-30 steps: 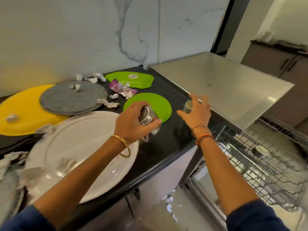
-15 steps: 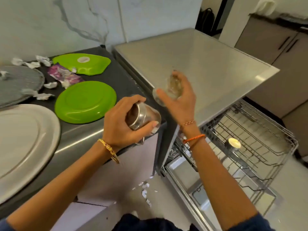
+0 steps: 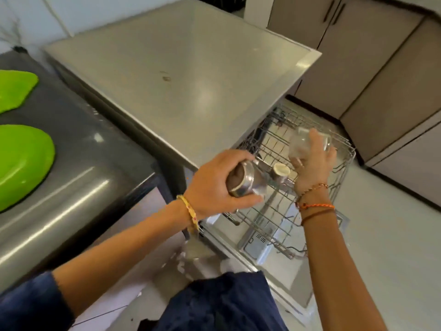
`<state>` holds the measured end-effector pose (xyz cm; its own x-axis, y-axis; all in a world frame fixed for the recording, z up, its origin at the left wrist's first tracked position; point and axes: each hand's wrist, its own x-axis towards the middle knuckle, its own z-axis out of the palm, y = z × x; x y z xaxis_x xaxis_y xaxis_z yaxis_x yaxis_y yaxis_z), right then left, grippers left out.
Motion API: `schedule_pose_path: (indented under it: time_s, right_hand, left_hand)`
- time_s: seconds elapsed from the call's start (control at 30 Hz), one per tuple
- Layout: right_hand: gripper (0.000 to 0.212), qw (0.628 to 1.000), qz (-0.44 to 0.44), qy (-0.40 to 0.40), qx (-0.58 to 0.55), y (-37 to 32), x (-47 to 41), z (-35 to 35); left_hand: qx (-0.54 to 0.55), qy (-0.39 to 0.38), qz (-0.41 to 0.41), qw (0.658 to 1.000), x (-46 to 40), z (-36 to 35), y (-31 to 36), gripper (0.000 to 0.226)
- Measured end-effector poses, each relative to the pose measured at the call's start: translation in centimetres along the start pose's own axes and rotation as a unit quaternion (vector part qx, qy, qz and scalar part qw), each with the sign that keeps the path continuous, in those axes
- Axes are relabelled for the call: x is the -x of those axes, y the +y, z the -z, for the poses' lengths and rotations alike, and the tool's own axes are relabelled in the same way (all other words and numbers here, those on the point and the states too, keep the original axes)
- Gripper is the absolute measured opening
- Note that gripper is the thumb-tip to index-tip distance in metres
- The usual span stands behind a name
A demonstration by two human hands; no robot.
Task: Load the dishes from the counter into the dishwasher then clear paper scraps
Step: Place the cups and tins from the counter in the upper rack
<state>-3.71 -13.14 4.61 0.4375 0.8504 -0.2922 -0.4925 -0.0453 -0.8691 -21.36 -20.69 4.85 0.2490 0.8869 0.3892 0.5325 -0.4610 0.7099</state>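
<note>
A second ago both hands were at the counter closing on cups; now both have swung across to the pulled-out dishwasher rack, so the carry is done and only the setting down is left for these two pieces. The left hand (image 3: 214, 187), at the centre of the frame, has its fingers and thumb wrapped round a steel cup (image 3: 241, 181) tipped on its side, its mouth turned up and to the left, held over the near-left corner of the wire rack (image 3: 274, 216). The right hand (image 3: 312, 163), right of centre and a little higher, grips a clear glass (image 3: 307, 142) from below, fingers curled round it, the glass tilted over the far part of the rack. Between the two hands a small steel cup (image 3: 281, 170) already sits in the rack. Both forearms reach up from the bottom edge, wrists banded with threads and a bangle. Out at the left edge two green plates (image 3: 21, 163) still lie on the dark counter (image 3: 90, 149), so I'd judge the loading is far from over. The paper scraps on the counter have dropped out of view.
</note>
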Motion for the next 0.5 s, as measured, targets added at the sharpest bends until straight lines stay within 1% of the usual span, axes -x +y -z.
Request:
schedule_pose_path:
  time_s: [0.07,0.13,0.17,0.2,0.3,0.37,0.43,0.5]
  right_hand:
    - [0.045,0.997,-0.064,-0.025,0.017,0.8,-2.2,1.7]
    - [0.042,0.992,-0.11,-0.041,0.052,2.2,-4.7,3.1]
    - [0.041,0.989,-0.131,-0.044,0.057,3.2,-6.1,3.8]
    - [0.043,0.985,-0.152,-0.049,0.059,4.4,-7.6,4.5]
    - [0.044,0.975,-0.192,-0.072,0.086,8.4,-11.5,6.5]
    - [0.04,0.965,-0.202,-0.097,0.139,10.8,-13.7,7.3]
    - [0.033,0.95,-0.187,-0.139,0.207,12.6,-15.3,7.2]
    - [0.041,0.927,-0.136,-0.207,0.283,14.4,-16.9,6.4]
  left_hand:
    - [-0.015,-0.054,0.026,0.998,-0.7,-2.5,-1.0,0.07]
    - [-0.017,-0.101,0.075,0.992,-1.8,-5.4,-2.6,0.076]
    - [-0.013,-0.112,0.107,0.988,-2.4,-7.0,-3.8,0.075]
    - [-0.006,-0.107,0.141,0.984,-3.0,-8.6,-5.0,0.074]
    - [0.024,-0.022,0.247,0.968,-4.0,-13.2,-8.4,0.072]
    - [0.021,0.046,0.323,0.945,-4.2,-15.9,-10.9,0.075]
    - [0.003,0.096,0.371,0.924,-3.8,-17.6,-13.0,0.079]
    - [-0.016,0.097,0.41,0.907,-3.7,-18.7,-14.7,0.078]
